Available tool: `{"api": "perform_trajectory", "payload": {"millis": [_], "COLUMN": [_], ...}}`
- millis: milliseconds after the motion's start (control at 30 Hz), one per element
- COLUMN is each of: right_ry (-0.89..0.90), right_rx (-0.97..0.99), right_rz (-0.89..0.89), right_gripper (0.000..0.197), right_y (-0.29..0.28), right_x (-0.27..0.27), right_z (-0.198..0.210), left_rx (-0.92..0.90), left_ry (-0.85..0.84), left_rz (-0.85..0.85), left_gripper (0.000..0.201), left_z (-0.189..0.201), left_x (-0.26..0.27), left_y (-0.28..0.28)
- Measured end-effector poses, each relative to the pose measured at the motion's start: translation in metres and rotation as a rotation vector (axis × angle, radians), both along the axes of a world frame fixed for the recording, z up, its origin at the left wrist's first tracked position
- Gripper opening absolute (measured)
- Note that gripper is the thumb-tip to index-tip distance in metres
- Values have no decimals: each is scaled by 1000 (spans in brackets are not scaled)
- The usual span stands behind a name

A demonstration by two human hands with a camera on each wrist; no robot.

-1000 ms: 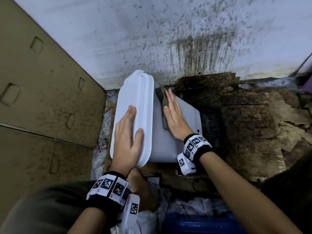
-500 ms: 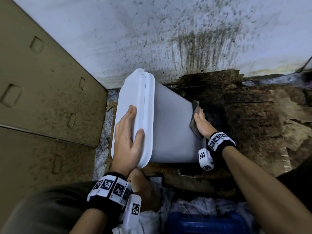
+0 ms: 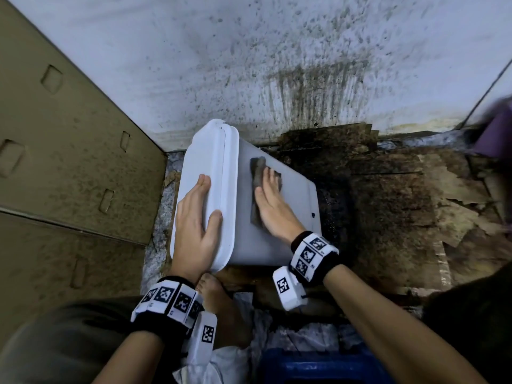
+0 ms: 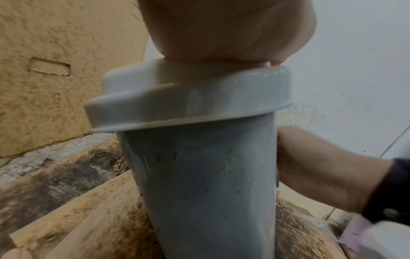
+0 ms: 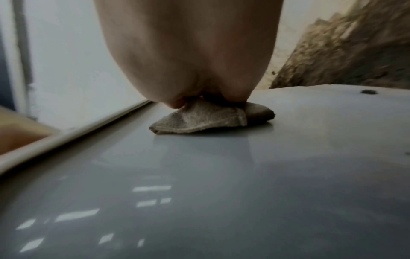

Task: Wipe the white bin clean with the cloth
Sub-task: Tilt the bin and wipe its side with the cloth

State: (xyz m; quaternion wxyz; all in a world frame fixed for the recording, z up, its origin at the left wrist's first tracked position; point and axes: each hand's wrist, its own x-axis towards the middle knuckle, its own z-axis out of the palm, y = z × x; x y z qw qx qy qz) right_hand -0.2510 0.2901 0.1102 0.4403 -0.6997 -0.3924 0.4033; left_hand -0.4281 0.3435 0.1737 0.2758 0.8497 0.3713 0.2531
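1. Tilting toward the left, the white bin stands on the stained floor near the far wall, beside a cardboard box.
2. We lay our left hand flat on the lid, fingers straight and close, thumb on its right edge.
3. We press our right hand, fingers straight and together, onto the grey cloth against the bin's upward-facing side.
4. Brown specks dot the near side.
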Motion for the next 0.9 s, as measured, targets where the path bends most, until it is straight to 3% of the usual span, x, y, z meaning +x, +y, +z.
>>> {"api": "perform_trajectory", "payload": {"millis": [167,300,467,567,667,900], "right_ry": [-124,-344,-209,-60,-108,-95], "right_rx": [68,141,266,331,305,183], "right_rz": [45,-102,-313,-219,-94,-196], "right_gripper": [60,60,53,54,56,56], "right_y": [-11,-16,-8,-7,-6,-33], "right_x": [-18,-26,-26,-22,-16,4], "right_z": [12,4,-17,-24,-35,-84], "left_rx": [19,32,33,34,44,24], "left_ry": [8,12,17,15,-4,-11], "left_rz": [-3,-13,-8,-10,-9,6], "left_gripper": [61,61,60,58,57,59], "left_z": [-1,0,1,0,-1,-2], "left_x": [0,3,5,5,3,-2], "left_y": [1,-2,-4,-3,-2,3]}}
